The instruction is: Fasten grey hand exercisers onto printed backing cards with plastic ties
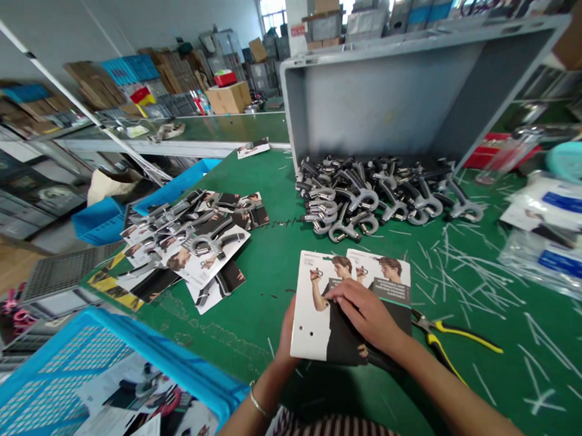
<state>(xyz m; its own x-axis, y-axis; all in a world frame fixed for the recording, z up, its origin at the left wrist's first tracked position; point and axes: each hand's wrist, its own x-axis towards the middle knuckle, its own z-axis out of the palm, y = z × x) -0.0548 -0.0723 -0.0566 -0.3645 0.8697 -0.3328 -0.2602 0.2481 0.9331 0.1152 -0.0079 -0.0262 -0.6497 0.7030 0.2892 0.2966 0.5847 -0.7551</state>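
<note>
My left hand (288,336) grips the left edge of a printed cardboard packaging card (308,341), its fingers mostly hidden behind it. The card is white and dark, with small punched holes at lower left. Across its front lies my right hand (364,311), fingertips closed together at the card's middle; whatever they pinch is too small to make out. Another packaging card (399,271) lies beneath, to the right. Yellow-and-black pliers (436,332) rest on the green table (257,288), right of the cards.
Grey-black hand grip strengtheners (356,196) spill from a tipped grey crate (377,98). Carded grips (195,245) are piled at left, above a blue basket (165,348) with more cards. White plastic strips (460,274) litter the right side, near bagged packs (559,261).
</note>
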